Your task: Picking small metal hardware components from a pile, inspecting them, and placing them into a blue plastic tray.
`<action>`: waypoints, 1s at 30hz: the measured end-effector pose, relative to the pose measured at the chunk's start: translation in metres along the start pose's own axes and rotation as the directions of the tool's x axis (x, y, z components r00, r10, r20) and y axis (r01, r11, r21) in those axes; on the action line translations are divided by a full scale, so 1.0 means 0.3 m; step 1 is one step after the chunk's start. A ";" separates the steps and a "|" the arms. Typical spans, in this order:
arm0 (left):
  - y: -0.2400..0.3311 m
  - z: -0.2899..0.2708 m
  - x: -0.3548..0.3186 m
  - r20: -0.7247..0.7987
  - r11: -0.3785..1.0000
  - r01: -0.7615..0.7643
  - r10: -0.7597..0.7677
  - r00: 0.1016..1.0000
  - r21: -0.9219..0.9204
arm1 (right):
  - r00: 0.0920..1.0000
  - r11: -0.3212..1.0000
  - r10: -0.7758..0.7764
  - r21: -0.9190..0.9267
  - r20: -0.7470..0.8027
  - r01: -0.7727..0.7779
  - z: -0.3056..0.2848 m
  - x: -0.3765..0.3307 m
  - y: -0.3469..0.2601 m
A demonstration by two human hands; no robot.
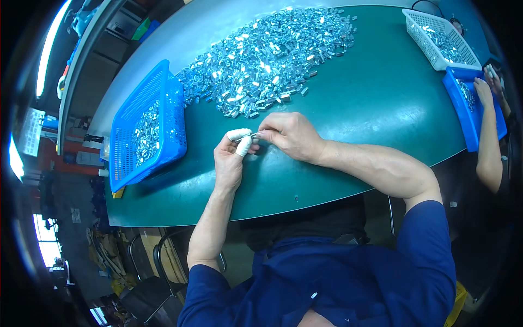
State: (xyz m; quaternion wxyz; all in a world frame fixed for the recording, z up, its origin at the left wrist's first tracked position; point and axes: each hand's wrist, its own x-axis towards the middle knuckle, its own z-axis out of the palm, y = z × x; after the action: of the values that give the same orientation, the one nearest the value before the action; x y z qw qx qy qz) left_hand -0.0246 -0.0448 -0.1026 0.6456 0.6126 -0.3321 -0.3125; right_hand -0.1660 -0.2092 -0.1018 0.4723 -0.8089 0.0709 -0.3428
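Observation:
My left hand (231, 155), with white coverings on thumb and forefinger, pinches a small shiny metal piece (253, 135) over the green table. From the right, my right hand (294, 136) meets it, thumb and forefinger closed on the other end of that piece. Its exact shape is mostly hidden between my fingers. Just beyond both hands spreads a large heap of small silvery metal pieces (267, 68), short and block-like.
A blue plastic basket (177, 139) partly filled with metal pieces stands at the left on the green table (392, 103). At the far right are a white basket (422, 46) and a blue bin (471, 128), both holding pieces. Another person's hands (484, 90) are at that bin.

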 end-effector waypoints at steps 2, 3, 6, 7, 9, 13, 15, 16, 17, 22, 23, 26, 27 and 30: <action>-0.002 0.008 -0.002 -0.002 1.000 -0.010 0.010 1.000 0.023 | 0.998 0.997 -0.043 -0.069 0.047 0.046 -0.002 -0.003 0.000; -0.003 0.011 -0.003 -0.006 0.999 -0.020 0.020 1.000 0.046 | 0.998 0.996 -0.044 -0.070 0.045 0.047 -0.002 -0.004 -0.001; -0.003 0.009 -0.002 -0.030 0.991 -0.067 0.071 0.997 0.115 | 0.919 0.907 0.317 0.207 0.237 -0.366 -0.009 0.012 -0.030; -0.005 0.012 -0.002 -0.027 0.991 -0.071 0.075 0.997 0.116 | 0.895 0.870 0.344 0.262 0.285 -0.418 -0.012 0.016 -0.024; -0.006 0.018 -0.009 -0.002 0.988 -0.121 0.122 0.993 0.100 | 0.871 0.828 0.364 0.313 0.331 -0.465 -0.013 0.024 -0.007; 0.024 0.010 -0.035 0.011 0.982 -0.146 0.146 0.989 0.121 | 0.834 0.780 0.365 0.352 0.414 -0.517 -0.018 0.023 -0.006; 0.045 -0.013 -0.043 0.025 0.959 -0.167 0.165 0.986 0.229 | 0.847 0.774 0.325 0.396 0.420 -0.494 -0.004 0.011 -0.012; 0.065 -0.028 -0.044 0.023 0.958 -0.169 0.168 0.986 0.232 | 0.848 0.775 0.321 0.398 0.421 -0.491 -0.001 0.009 -0.008; 0.092 -0.049 -0.040 0.023 0.916 -0.231 0.237 0.971 0.329 | 0.868 0.770 0.320 0.429 0.380 -0.472 -0.002 0.006 -0.002; 0.280 -0.327 0.021 -0.113 0.589 -0.350 0.607 0.787 0.728 | 0.885 0.748 0.401 0.474 0.235 -0.464 0.003 0.027 0.020; 0.339 -0.365 0.037 -0.139 0.499 -0.270 0.638 0.757 0.823 | 0.889 0.762 0.403 0.459 0.217 -0.458 0.000 0.022 0.011; 0.475 -0.405 0.095 0.178 -0.158 -0.086 0.807 0.563 0.984 | 0.892 0.779 0.401 0.435 0.208 -0.451 -0.003 0.016 0.002; 0.473 -0.396 0.091 0.162 -0.129 -0.098 0.804 0.572 0.987 | 0.891 0.783 0.399 0.425 0.217 -0.454 -0.004 0.018 0.001; 0.367 -0.285 0.141 0.239 -0.006 -0.314 0.663 0.709 0.949 | 0.890 0.797 0.406 0.396 0.205 -0.455 -0.009 0.013 0.004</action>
State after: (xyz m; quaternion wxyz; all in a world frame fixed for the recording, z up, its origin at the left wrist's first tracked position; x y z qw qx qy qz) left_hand 0.0693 -0.0232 0.0069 0.2269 0.7468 -0.5464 0.3038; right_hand -0.1645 -0.2134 -0.1000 0.7089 -0.6632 0.1490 -0.1885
